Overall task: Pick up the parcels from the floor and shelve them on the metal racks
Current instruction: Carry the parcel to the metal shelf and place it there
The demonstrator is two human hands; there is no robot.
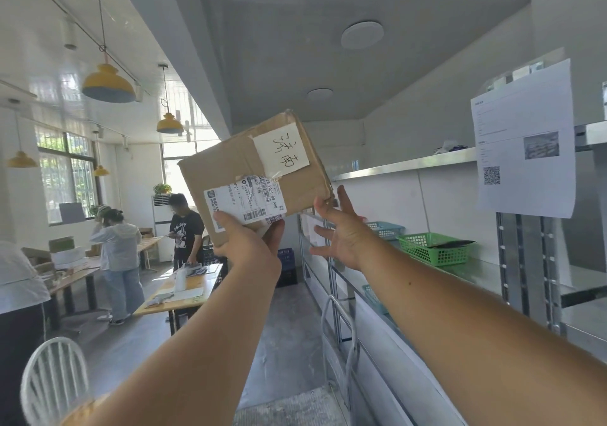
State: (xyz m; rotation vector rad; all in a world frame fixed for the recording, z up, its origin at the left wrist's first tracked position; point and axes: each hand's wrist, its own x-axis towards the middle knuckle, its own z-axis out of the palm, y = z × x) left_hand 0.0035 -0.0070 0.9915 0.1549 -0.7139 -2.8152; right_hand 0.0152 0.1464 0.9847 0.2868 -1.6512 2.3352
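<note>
A cardboard parcel is held up high in the air, tilted, level with the top shelf of the metal rack to its right. The left hand clamps its lower edge, thumb on the face over a white shipping label with barcodes; "P021-00 A68" can be read. A cream note taped above carries handwritten Chinese characters. The right hand is spread wide, fingertips just touching the parcel's lower right corner. A printed sheet with a QR code hangs on the rack.
</note>
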